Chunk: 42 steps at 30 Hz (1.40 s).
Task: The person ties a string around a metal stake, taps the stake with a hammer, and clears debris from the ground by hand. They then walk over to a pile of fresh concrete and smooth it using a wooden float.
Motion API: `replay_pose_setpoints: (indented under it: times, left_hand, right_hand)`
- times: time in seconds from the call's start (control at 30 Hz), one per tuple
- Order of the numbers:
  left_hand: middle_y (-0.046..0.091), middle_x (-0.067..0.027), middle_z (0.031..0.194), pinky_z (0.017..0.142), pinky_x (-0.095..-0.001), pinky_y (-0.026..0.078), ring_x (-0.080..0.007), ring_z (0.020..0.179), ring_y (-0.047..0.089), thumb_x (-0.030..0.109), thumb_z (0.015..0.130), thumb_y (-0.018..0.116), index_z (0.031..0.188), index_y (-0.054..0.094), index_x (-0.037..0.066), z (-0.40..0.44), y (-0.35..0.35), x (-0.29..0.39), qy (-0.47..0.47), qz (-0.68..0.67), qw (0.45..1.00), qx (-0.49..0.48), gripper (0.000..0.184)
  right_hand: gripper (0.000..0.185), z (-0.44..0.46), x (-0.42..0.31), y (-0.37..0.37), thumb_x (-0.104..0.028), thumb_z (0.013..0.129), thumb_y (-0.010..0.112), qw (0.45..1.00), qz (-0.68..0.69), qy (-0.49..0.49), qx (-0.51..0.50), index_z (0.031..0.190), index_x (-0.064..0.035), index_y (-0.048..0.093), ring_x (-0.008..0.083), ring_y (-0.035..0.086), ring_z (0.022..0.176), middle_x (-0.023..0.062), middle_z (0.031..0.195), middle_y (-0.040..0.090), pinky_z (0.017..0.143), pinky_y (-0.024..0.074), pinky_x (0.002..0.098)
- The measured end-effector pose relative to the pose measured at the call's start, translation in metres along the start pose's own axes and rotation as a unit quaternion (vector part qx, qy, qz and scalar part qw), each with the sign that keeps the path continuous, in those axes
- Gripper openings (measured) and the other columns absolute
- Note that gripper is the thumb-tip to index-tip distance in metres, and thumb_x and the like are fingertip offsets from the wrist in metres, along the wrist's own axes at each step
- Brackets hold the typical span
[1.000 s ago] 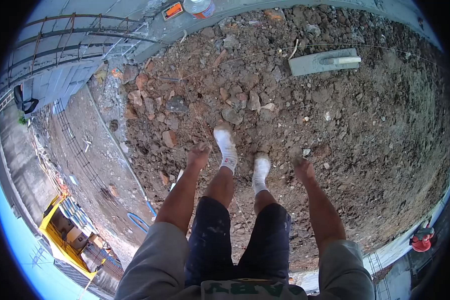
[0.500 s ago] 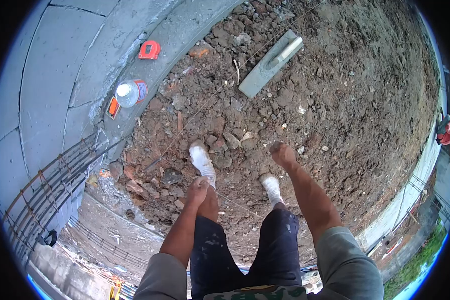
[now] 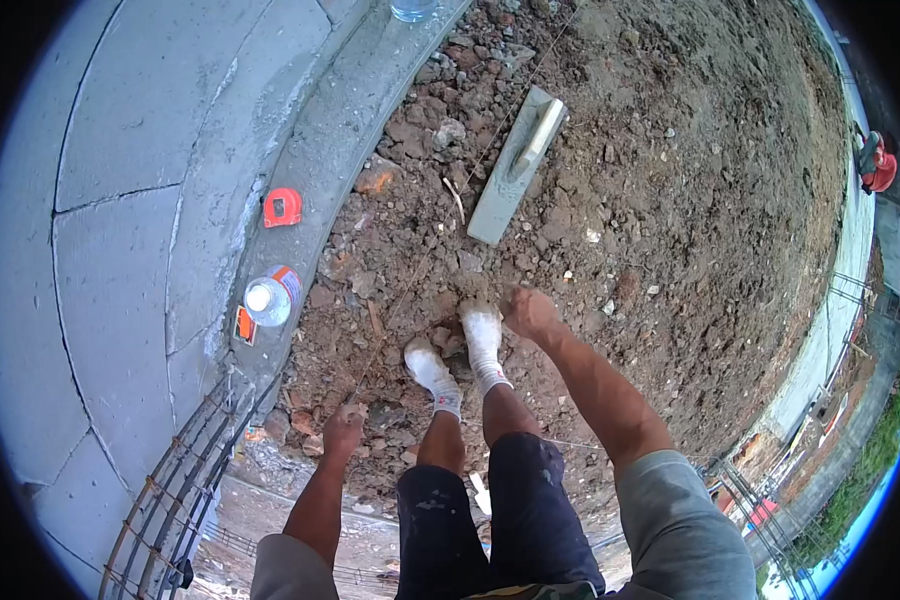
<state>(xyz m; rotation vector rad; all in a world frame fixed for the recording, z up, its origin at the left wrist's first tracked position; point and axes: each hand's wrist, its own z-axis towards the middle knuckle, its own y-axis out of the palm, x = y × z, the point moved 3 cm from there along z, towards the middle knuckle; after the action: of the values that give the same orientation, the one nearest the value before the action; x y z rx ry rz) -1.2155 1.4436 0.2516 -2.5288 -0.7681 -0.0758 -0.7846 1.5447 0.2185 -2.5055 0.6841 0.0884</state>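
Note:
My left hand (image 3: 343, 430) is closed low beside my left leg. A thin string (image 3: 410, 285) stretched over the soil reaches close to its fingers, but what the hand grips is too small to make out. Nothing shows in my right hand (image 3: 530, 314), which hangs with curled fingers beside my right foot (image 3: 482, 335). Ahead of the feet lies a long grey plastering float (image 3: 500, 205), its pale handle (image 3: 540, 133) facing up. My left foot (image 3: 430, 372), also in a white sock, rests on the rubble.
Along the concrete ledge at left are a red tape measure (image 3: 282, 207), a water bottle (image 3: 272, 297) and an orange-and-black object (image 3: 245, 325). A rebar cage (image 3: 175, 500) juts out below them. Loose soil and stones (image 3: 670, 230) cover the ground. Another person (image 3: 878, 163) is at far right.
My right foot has stepped forward and left, past my left foot. My left hand has moved left and down, away from my leg. The view has turned; the float now appears lower and further left.

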Motion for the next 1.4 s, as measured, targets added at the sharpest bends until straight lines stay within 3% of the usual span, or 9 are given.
replay_pose_setpoints:
  times: [0.1, 0.2, 0.33, 0.6, 0.77, 0.83, 0.97, 1.13, 1.4]
  left_hand:
    - [0.069, -0.0163, 0.103, 0.086, -0.0397, 0.05, -0.0323, 0.097, 0.066, 0.031, 0.086, 0.062, 0.108, 0.067, 0.007, 0.018, 0.037, -0.011, -0.041, -0.074, 0.996, 0.003, 0.033]
    - [0.069, -0.0147, 0.103, 0.086, -0.0382, 0.05, -0.0301, 0.097, 0.066, 0.031, 0.087, 0.062, 0.11, 0.066, 0.008, 0.031, 0.074, 0.009, 0.021, -0.111, 0.994, 0.012, 0.033]
    - [0.069, -0.012, 0.101, 0.084, -0.0344, 0.05, -0.0236, 0.093, 0.066, 0.029, 0.09, 0.061, 0.115, 0.064, 0.006, 0.042, 0.121, 0.03, -0.018, -0.152, 0.986, -0.073, 0.034]
    - [0.068, -0.0081, 0.096, 0.079, -0.0304, 0.051, -0.0165, 0.083, 0.065, 0.016, 0.091, 0.059, 0.117, 0.061, 0.003, 0.03, 0.041, 0.067, 0.021, -0.153, 0.987, -0.047, 0.029]
    - [0.067, -0.0076, 0.088, 0.071, -0.0283, 0.051, -0.0147, 0.078, 0.064, 0.012, 0.09, 0.06, 0.113, 0.062, 0.001, 0.011, 0.004, 0.09, -0.009, -0.212, 0.975, -0.073, 0.026]
    - [0.066, -0.006, 0.086, 0.066, -0.0267, 0.05, -0.0135, 0.075, 0.063, 0.01, 0.088, 0.061, 0.113, 0.062, 0.0, -0.011, -0.014, 0.139, 0.013, -0.202, 0.976, -0.078, 0.026]
    - [0.064, -0.0039, 0.083, 0.063, -0.0274, 0.051, -0.0129, 0.071, 0.061, 0.007, 0.089, 0.058, 0.112, 0.063, 0.003, -0.021, -0.015, 0.152, 0.046, -0.209, 0.97, -0.12, 0.024]
    - [0.066, -0.0056, 0.083, 0.064, -0.0297, 0.054, -0.0153, 0.073, 0.065, 0.014, 0.089, 0.061, 0.105, 0.065, 0.002, -0.045, -0.071, 0.196, 0.117, -0.114, 0.983, -0.089, 0.021]
    - [0.07, -0.019, 0.098, 0.085, -0.0412, 0.05, -0.0325, 0.097, 0.066, 0.038, 0.086, 0.062, 0.1, 0.071, 0.007, -0.049, -0.151, 0.327, 0.294, 0.207, 0.931, 0.059, 0.035]
  right_hand:
    - [0.038, 0.074, 0.023, -0.043, -0.024, 0.095, 0.041, 0.987, -0.086, -0.027, 0.136, 0.129, -0.0078, 0.049, 0.0362, 0.045, 0.126, 0.0175, 0.138, 0.044, 0.104, 0.0396, 0.0445]
    - [0.039, 0.137, 0.02, -0.114, -0.021, 0.096, 0.041, 0.922, -0.224, -0.053, 0.311, 0.132, -0.0111, 0.05, 0.031, 0.036, 0.133, 0.0143, 0.138, 0.042, 0.102, 0.038, 0.0463]
    - [0.047, 0.202, 0.02, -0.15, -0.019, 0.098, 0.034, 0.892, -0.416, -0.037, 0.172, 0.144, -0.0168, 0.041, 0.0299, 0.017, 0.146, 0.0088, 0.155, 0.028, 0.116, 0.016, 0.0529]
    - [0.042, 0.111, 0.078, -0.102, -0.022, 0.095, 0.042, 0.904, -0.416, -0.072, 0.07, 0.135, -0.008, 0.049, 0.0263, 0.049, 0.121, 0.01, 0.122, 0.06, 0.114, 0.0151, 0.0567]
    - [0.045, -0.023, 0.159, -0.047, -0.026, 0.095, 0.033, 0.986, -0.049, 0.14, -0.077, 0.121, 0.0029, 0.056, 0.0318, 0.062, 0.112, 0.0226, 0.116, 0.064, 0.098, 0.0464, 0.0395]
    - [0.068, -0.097, 0.18, -0.029, -0.059, 0.086, 0.053, 0.975, 0.014, 0.175, -0.136, 0.114, 0.0017, 0.064, 0.032, 0.062, 0.111, 0.0218, 0.115, 0.065, 0.096, 0.0471, 0.0371]
    - [0.062, -0.261, 0.21, 0.06, -0.058, 0.086, 0.061, 0.811, 0.457, 0.346, -0.117, 0.096, 0.0028, 0.067, 0.0247, 0.067, 0.07, 0.0144, 0.086, 0.07, 0.067, 0.0533, 0.0368]
    - [0.052, -0.436, 0.18, 0.095, -0.054, 0.087, 0.062, 0.645, 0.612, 0.453, 0.062, 0.076, -0.0036, 0.061, 0.0223, 0.058, 0.056, 0.0077, 0.066, 0.06, 0.053, 0.0488, 0.0386]
    - [0.037, -0.544, 0.145, 0.155, -0.045, 0.092, 0.059, 0.431, 0.852, 0.296, -0.002, 0.086, -0.009, 0.056, 0.0199, 0.054, 0.049, 0.004, 0.062, 0.056, 0.048, 0.0503, 0.0381]
